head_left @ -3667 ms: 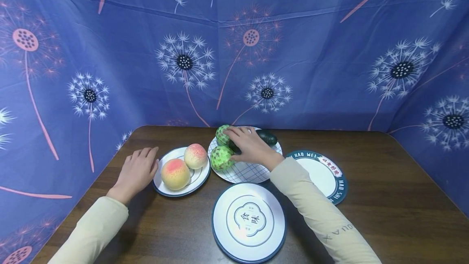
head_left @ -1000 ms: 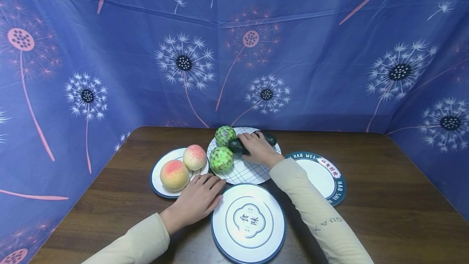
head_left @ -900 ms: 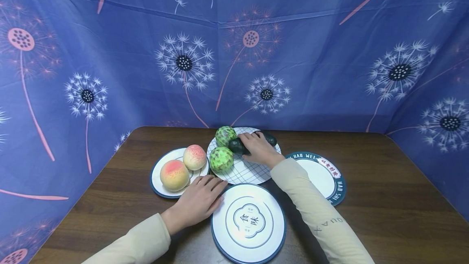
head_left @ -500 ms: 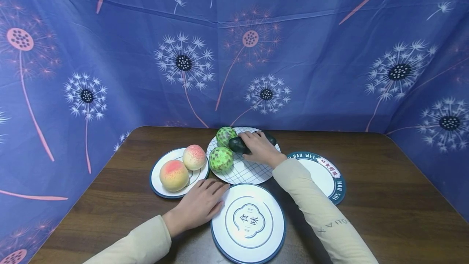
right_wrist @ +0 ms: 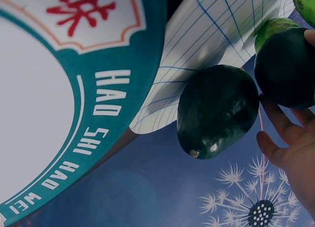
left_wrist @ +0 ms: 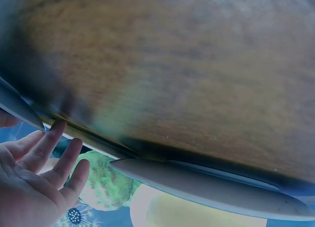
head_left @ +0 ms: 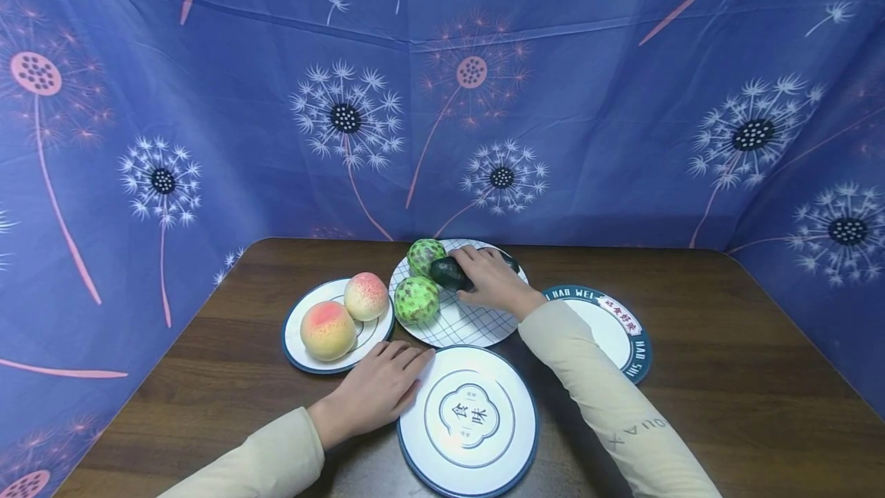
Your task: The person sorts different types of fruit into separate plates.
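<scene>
Blue dandelion-print cloth hangs at 12 o'c, wrapping round to 10 & 2. Under it, brown wood-grain worktop; hours below read from its ctr, head view, 12 = far. Cream left sleeve comes in from 8, right sleeve, w/ lettering, from 4. Gridded white plate at 12; blue-rimmed character plate at 6; teal-rimmed "HAO SHI HAO WEI" plate btwn 2 & 3, partly behind R sleeve; small blue-rimmed plate btwn 9 & 10. Left hand btwn 8 & 9: fingers loosely extended, nothing gripped, tips at character plate's rim; contact unclear. Right hand just past 12, thumb & fingers round held avocado. Small plate carries larger peach at its 8, smaller peach btwn its 1 & 2. On gridded plate: held avocado at its 11 (lifted or not, can't tell), second avocado at 2, mottled green fruits at 9 & btwn 10 & 11.
</scene>
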Demonstrator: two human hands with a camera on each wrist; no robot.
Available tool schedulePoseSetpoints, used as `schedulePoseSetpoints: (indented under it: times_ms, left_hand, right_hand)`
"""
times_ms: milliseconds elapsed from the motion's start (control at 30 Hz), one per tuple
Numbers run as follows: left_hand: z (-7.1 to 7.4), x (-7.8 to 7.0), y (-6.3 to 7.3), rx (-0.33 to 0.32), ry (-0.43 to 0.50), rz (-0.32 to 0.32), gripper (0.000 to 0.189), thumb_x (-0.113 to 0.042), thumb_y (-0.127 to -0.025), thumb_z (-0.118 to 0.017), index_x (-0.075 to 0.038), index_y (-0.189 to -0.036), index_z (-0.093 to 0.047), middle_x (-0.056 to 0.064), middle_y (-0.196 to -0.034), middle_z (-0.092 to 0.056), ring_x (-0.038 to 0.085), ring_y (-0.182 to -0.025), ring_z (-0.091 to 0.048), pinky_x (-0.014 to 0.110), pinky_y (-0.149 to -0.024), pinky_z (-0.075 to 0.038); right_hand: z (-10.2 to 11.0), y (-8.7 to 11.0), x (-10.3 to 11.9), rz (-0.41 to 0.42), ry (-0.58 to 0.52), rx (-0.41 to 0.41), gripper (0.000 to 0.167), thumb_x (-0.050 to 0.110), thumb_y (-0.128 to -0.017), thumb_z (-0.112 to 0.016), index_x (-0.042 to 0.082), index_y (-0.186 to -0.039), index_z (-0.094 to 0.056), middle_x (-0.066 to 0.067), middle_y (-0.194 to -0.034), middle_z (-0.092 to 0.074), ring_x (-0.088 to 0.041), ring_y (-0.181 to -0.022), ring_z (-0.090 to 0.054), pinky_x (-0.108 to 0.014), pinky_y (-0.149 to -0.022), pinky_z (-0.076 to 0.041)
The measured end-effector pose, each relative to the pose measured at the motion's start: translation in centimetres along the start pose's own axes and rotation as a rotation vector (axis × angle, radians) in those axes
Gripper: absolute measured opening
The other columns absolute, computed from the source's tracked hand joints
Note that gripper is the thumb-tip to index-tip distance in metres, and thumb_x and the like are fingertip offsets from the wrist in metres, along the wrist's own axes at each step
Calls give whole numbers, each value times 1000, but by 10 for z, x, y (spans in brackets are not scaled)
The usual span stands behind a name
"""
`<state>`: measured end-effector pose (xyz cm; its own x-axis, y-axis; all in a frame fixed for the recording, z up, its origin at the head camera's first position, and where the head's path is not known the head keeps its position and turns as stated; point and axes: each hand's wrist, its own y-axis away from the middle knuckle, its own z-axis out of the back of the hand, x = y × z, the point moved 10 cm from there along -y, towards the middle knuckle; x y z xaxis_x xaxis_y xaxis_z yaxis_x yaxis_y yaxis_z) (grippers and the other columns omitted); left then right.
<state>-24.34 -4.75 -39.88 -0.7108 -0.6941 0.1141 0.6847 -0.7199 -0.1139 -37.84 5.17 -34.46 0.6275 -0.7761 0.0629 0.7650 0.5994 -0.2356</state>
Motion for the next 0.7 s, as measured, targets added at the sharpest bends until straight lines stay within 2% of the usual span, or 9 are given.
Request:
schedulePoseSetpoints:
  times_ms: [367, 700]
  left_hand:
    - [5, -5, 1, -67, -41, -28, 47, -32, -90, -51, -14, -133, -45, 1, -120, -59, 17, -110, -54, 36, -90, -45]
    - [4, -4, 1, -42, -26, -19, 48, -33, -90, -51, -15, -134, -45, 1, -121, -59, 17, -111, -54, 36, -91, -45]
  right_hand:
    - [9, 8, -1, -5, -38, -31, 71, 31, -76, -69, 9, -136, -38, -12, -128, -49, -27, -115, -50, -53, -100, -35]
    - [22, 20, 5, 37, -17, -92, 69, 31, -73, -72, 5, -130, -43, -11, -125, -51, -29, -108, -53, -50, -96, -39]
